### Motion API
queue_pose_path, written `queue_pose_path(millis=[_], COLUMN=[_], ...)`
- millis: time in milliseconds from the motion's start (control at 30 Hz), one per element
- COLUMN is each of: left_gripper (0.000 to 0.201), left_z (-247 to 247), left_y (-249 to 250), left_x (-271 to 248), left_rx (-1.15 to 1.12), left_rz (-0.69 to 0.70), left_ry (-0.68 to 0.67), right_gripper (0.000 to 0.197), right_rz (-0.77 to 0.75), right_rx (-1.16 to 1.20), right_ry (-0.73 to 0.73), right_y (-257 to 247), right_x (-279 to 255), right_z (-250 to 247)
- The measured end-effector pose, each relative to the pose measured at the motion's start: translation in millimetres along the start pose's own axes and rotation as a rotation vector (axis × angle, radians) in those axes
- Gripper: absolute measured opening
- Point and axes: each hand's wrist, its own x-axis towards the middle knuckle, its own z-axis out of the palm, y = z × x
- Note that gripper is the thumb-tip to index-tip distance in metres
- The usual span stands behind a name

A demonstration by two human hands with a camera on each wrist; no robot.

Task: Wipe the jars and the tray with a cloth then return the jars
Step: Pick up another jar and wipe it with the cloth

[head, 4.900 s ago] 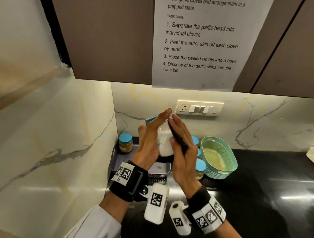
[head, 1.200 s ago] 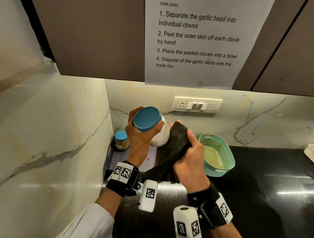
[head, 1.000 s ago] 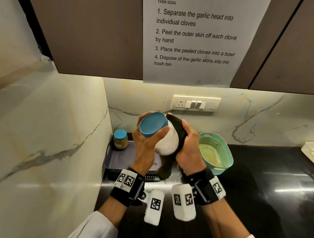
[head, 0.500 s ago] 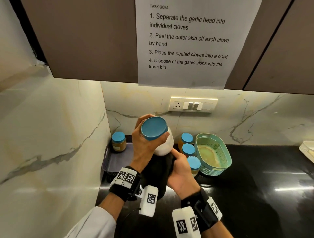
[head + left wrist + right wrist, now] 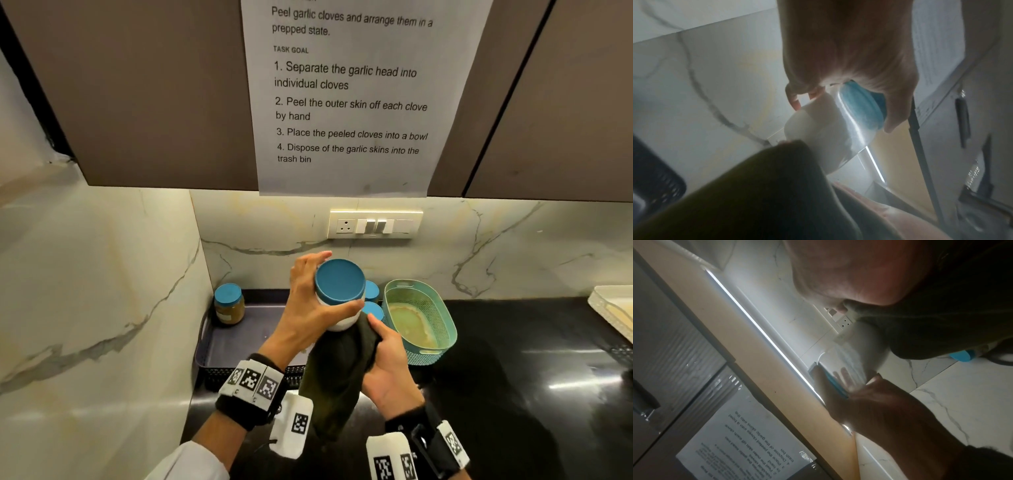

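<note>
Countertop [image 5: 513,394], black and glossy, carries everything here. On it at the left, against the marble corner, sits the dark tray [image 5: 236,346], and in its back corner stands one blue-lidded jar [image 5: 228,304] of brownish stuff. Right of the tray, the teal basket [image 5: 420,318] holds something pale and flat. Between them peek two more blue lids [image 5: 372,298]. Up above the tray, the left hand [image 5: 310,317] has fingers and thumb curled round the white-filled jar [image 5: 339,291], tilted, lid toward the camera. Under its base, the right hand [image 5: 388,363] grips the dark cloth [image 5: 337,373], bunched against the glass.
</note>
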Motion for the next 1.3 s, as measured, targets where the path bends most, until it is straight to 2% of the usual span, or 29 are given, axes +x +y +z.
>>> queue_pose_path(millis=[100,267,433,533,667,833,933,1067,1300], left_gripper=[0.098,0.087,0.084,0.085,0.084,0.079,0.083,0.077,0.082], left_z=[8,25,42,50,65,87,102,128,178], left_y=[6,10,4,5,3,-10,-20,-43,-77], left_x=[-1,-6,-6,-1,6,6,2,-12,-36], left_rx=[0.259,0.454,0.414,0.381,0.358,0.377,0.396,0.431,0.478], left_rz=[0.046,-0.040,-0.065,-0.075,-0.069,-0.038,-0.075,-0.152,-0.214], left_ry=[0.025,-0.007,-0.073,-0.118,-0.188,-0.270,-0.333,-0.461,-0.567], right_gripper=[0.045,0.044,0.039,0.040,0.045,0.031,0.042,0.044,0.052], right_rz=[-0.010,-0.029,-0.052,-0.037,-0.041,-0.140,-0.152,-0.134,-0.033], right_rx=[0.031,0.038,-0.044,-0.085,-0.101,-0.139,-0.110,-0.103,-0.143], right_ry=[0.040,0.122,0.189,0.190,0.262,0.302,0.316,0.349,0.395], right_y=[1,-2,-13,-26,-44,-76,-95,-112,-113], right_x=[3,5,5,8,9,1,3,4,13], right_z=[-8,-22,-42,-57,-74,-94,-111,-131,-155])
